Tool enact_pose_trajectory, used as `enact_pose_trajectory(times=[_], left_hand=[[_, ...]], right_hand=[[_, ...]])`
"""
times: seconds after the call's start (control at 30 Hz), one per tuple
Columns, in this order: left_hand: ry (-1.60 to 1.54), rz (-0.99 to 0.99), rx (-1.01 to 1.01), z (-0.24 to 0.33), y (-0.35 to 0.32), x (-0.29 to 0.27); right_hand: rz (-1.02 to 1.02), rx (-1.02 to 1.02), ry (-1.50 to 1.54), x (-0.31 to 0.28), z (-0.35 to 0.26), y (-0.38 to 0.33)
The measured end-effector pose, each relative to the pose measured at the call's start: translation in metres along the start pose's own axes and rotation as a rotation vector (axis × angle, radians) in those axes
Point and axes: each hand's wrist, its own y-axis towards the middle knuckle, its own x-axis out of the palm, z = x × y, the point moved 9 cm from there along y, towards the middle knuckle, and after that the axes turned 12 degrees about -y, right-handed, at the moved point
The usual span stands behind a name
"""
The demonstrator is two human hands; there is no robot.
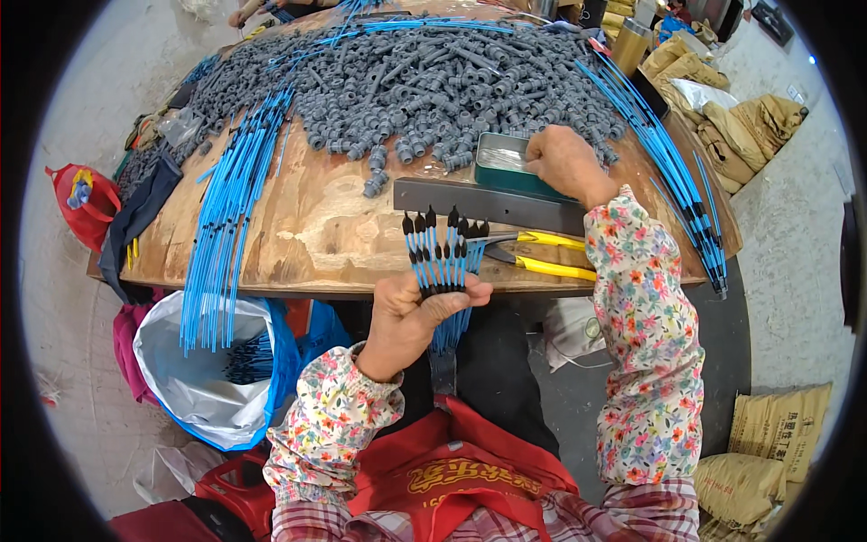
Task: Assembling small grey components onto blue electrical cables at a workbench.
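My left hand (402,325) is closed round a bundle of thin blue rods (441,262), held upright at the table's near edge. Black pointed tips stand above the fist, and the rods' lower ends hang below it. Over the right part of the table, my right hand (571,163) dips its bent fingers into a small green tin (519,181). Thin pale pieces (502,157) lie inside the tin. The fingertips are partly hidden by the hand and the tin's rim, so what they pinch does not show.
A metal bar (479,202) and yellow-handled pliers (551,266) lie before the tin. Grey plastic fittings (433,81) are heaped behind. Blue rods lie in a left bunch (226,208) and a right bunch (668,154). A lined bag (194,370) stands below left. Another person's hand (237,18) shows far off.
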Motion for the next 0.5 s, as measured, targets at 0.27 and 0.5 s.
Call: enact_pose_trajectory(times=[0.27,0.5], left_hand=[[0.226,-0.036,0.141,0.006,-0.006,0.0],[0.301,-0.046,0.152,0.005,-0.004,0.005]], right_hand=[[0.008,-0.072,-0.014,-0.001,-0.009,-0.003],[0.339,-0.09,0.165,-0.028,-0.003,-0.023]])
